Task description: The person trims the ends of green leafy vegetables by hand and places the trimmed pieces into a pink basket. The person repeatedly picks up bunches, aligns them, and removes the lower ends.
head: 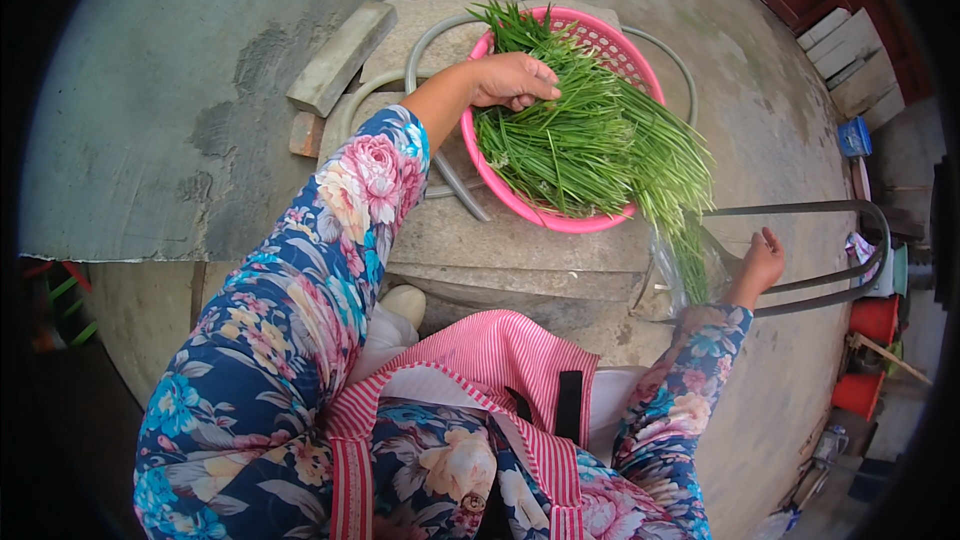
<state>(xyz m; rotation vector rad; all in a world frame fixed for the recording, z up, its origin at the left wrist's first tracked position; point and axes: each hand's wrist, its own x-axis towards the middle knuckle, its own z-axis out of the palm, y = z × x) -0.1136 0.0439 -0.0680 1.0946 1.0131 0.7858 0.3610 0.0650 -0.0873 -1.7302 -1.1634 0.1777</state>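
A pink plastic colander basket (651,75) is heaped with long green leafy stems (555,157) that look like garlic chives. My left hand (517,82) hovers over or rests on the heap with thumb and fingertips together; whether it pinches a stem cannot be made out. Off to the right, my right hand (761,262) has its fingers curled in, and nothing shows in it. Between that hand and the basket, more stems (694,266) hang past the rim beside a clear plastic bag (666,264). A dark bent tube frame (817,206) passes near my right hand.
Stone slabs (517,255) carry the basket, with a clear hose (459,187) coiled around it. A concrete block (341,60) and a brick (307,133) lie by the left wall. Red buckets (856,394) and a blue container (854,137) line the right side.
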